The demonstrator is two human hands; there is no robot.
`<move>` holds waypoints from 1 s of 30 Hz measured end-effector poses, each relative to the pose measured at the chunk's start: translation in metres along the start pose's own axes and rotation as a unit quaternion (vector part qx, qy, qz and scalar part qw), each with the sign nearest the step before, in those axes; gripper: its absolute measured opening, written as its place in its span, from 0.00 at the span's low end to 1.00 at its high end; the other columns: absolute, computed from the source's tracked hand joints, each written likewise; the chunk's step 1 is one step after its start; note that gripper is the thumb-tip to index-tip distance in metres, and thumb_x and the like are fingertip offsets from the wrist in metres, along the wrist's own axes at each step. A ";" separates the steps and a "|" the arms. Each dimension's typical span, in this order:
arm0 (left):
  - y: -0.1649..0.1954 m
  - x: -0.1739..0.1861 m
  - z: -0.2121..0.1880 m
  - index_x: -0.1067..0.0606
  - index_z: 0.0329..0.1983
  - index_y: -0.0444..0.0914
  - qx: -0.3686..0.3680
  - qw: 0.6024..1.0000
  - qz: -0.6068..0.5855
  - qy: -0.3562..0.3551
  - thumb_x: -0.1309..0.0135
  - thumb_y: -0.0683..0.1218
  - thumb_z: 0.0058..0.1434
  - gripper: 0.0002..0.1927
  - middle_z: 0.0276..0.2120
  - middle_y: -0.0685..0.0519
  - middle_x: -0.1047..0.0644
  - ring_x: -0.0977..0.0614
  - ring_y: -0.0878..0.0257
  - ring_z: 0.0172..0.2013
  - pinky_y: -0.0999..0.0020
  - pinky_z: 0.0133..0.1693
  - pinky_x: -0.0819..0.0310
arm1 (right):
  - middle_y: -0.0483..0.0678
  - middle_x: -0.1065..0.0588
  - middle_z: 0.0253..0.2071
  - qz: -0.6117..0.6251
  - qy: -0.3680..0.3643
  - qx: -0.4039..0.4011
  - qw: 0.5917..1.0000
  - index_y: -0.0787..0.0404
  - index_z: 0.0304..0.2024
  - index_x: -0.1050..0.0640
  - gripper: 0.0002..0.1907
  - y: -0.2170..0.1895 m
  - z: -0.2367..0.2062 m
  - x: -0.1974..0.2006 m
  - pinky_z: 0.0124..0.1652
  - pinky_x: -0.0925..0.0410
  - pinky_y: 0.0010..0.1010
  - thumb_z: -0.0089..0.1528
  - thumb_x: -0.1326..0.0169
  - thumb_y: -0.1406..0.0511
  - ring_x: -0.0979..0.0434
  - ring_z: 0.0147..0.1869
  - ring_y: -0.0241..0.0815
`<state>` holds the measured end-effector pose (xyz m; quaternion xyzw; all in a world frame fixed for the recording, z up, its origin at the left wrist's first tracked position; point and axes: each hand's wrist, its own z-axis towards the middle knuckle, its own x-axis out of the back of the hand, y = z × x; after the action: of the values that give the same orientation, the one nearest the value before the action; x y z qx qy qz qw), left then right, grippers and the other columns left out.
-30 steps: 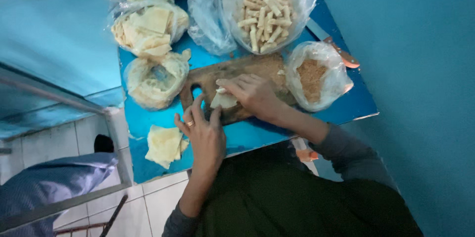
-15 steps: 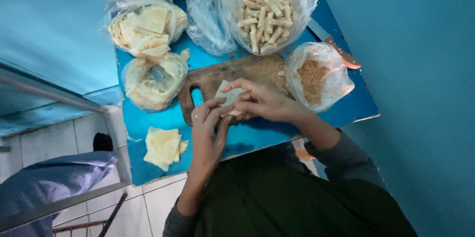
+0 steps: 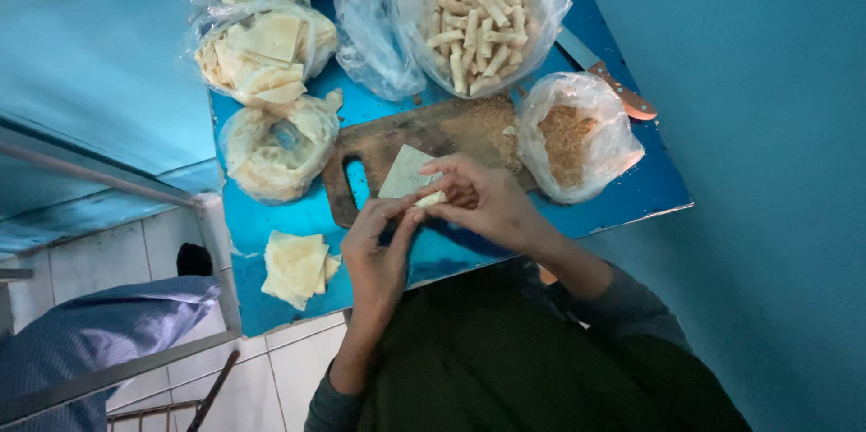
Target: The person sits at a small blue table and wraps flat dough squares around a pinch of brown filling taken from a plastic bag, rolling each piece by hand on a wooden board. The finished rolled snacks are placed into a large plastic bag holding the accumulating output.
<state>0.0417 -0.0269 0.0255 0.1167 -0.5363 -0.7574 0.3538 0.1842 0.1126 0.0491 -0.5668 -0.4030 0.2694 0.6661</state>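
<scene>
Both hands meet over the near edge of a wooden cutting board [image 3: 433, 139] that lies on a blue surface [image 3: 631, 197]. Between them is a pale, thin square pastry wrapper [image 3: 404, 172], partly rolled at its near end. The left hand [image 3: 377, 256] comes up from below with its fingers curled, thumb and fingertips pinching the rolled near edge of the wrapper. The right hand [image 3: 487, 202] reaches in from the right, its fingers bent and closed over the same rolled end, touching the left hand's fingertips. The flat, unrolled part of the wrapper points away from the hands onto the board, beside the board's handle hole.

A clear plastic bag of finished pale rolled sticks [image 3: 478, 13] stands at the far side of the surface. To the right of the board, touching it, an open small bag of brown crumbly filling [image 3: 573, 134] sits, and some of the same crumbs are scattered on the board. At the far left is a bag of square wrappers [image 3: 262, 58], and nearer, a bag with wrappers coiled in a ring [image 3: 275, 148]. An empty-looking crumpled bag [image 3: 374, 35] lies between the wrappers and the sticks. A loose stack of wrappers [image 3: 296, 265] lies on the surface left of the left hand. A knife with a reddish handle [image 3: 609, 85] lies behind the filling bag.
</scene>
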 end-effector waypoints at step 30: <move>-0.014 0.009 0.014 0.22 0.46 0.32 -0.073 0.932 0.354 0.042 0.37 0.45 0.60 0.15 0.49 0.41 0.25 0.27 0.44 0.51 0.50 0.54 0.35 | 0.57 0.28 0.69 -0.372 0.175 0.176 0.894 0.55 0.73 0.32 0.32 -0.038 0.052 0.123 0.55 0.24 0.39 0.66 0.40 0.70 0.20 0.62 0.50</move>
<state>0.0213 -0.0196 0.0202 -0.0754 -0.4705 -0.6150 0.6282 0.2013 0.2327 0.1166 -0.2868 -0.4071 -0.0349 0.8665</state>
